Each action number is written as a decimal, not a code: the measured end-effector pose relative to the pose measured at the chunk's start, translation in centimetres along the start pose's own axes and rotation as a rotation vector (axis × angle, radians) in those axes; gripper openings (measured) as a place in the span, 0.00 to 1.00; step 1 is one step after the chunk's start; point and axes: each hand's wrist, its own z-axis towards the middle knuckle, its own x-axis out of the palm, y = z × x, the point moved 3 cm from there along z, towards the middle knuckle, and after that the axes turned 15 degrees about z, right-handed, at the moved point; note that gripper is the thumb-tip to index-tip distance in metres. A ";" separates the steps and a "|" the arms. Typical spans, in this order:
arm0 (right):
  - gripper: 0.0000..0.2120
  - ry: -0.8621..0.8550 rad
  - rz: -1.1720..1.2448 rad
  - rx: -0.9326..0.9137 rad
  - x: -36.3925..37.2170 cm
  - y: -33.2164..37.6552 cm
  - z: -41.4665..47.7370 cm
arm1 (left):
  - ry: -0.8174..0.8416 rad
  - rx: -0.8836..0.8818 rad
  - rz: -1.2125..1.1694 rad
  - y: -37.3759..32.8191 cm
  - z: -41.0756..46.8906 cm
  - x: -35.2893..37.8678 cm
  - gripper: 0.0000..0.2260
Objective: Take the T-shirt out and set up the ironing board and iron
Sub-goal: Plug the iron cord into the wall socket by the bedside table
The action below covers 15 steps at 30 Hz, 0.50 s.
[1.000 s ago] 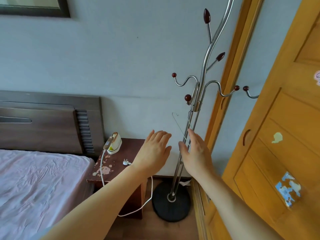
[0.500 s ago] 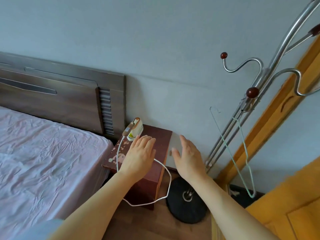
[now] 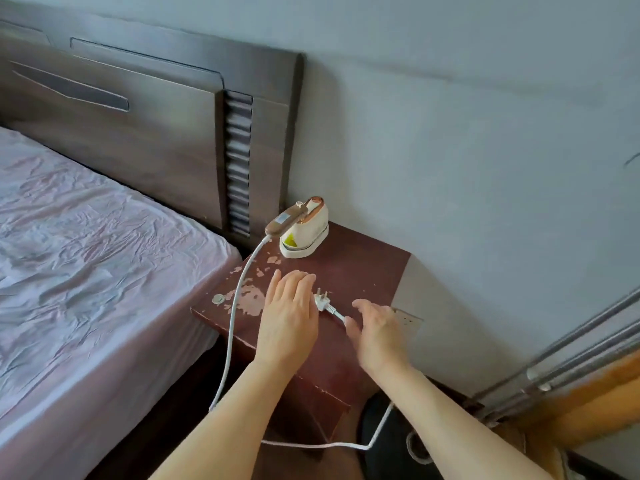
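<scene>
Iron [image 3: 304, 227] on nightstand [image 3: 367, 271]; plug [image 3: 320, 301] between left hand [image 3: 289, 318] and right hand [image 3: 378, 332]

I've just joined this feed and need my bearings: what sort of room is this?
Most likely a home bedroom: a bed with wrinkled pink bedding, a dark wooden headboard behind it, and a worn bedside table carrying a small iron.

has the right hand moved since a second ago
Yes. The right hand left the coat stand poles and went leftward to the nightstand, beside the plug.
</scene>
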 end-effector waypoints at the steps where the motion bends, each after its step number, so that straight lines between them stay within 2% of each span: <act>1: 0.18 0.009 -0.020 -0.010 1.2 -1.3 1.2 | -0.023 0.001 -0.003 0.6 0.2 1.6 0.12; 4: 0.18 0.020 -0.075 -0.059 4.7 -4.8 4.4 | -0.109 0.004 0.012 2.1 0.0 5.9 0.12; 10: 0.13 -0.035 -0.058 -0.152 8.3 -7.6 8.5 | -0.300 0.154 -0.005 3.1 0.4 10.6 0.12; 13: 0.10 -0.163 -0.060 -0.239 8.0 -8.8 9.4 | -0.312 0.224 -0.016 1.5 0.2 11.7 0.11; 15: 0.12 -0.274 0.034 -0.252 7.0 -11.1 9.7 | -0.331 0.264 -0.084 -0.5 0.0 11.2 0.10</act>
